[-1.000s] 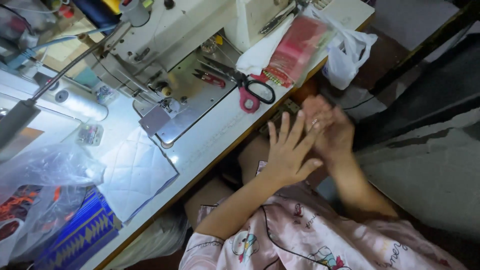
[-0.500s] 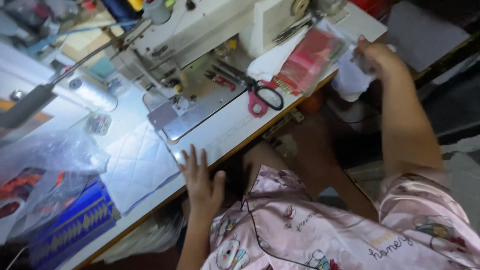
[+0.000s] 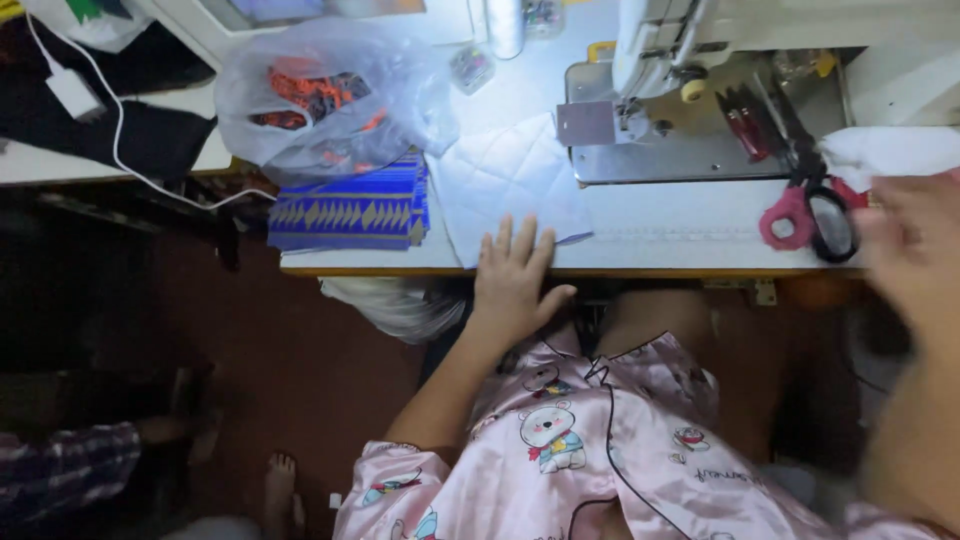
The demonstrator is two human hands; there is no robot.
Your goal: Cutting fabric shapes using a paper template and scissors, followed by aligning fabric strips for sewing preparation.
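My left hand (image 3: 512, 278) lies flat with fingers spread at the table's front edge, its fingertips on the near edge of a white quilted fabric piece (image 3: 505, 170). The fabric reaches up toward the presser foot of a white sewing machine (image 3: 690, 50) on its steel plate (image 3: 690, 150). My right hand (image 3: 912, 250) is blurred at the right, just beside pink-handled scissors (image 3: 812, 215) and below a white cloth (image 3: 885, 150). The blur hides whether it holds anything.
A clear plastic bag with orange and black contents (image 3: 330, 100) sits on a stack of blue patterned cloth (image 3: 350, 210) at the table's left. A white cable (image 3: 120, 130) runs across the left. Another plastic bag (image 3: 395, 305) hangs under the table. My knees are under the table edge (image 3: 650, 270).
My left hand rose from below the edge onto the quilted fabric. My right hand came back from the far white bag toward the scissors. The view swung around to face the table.
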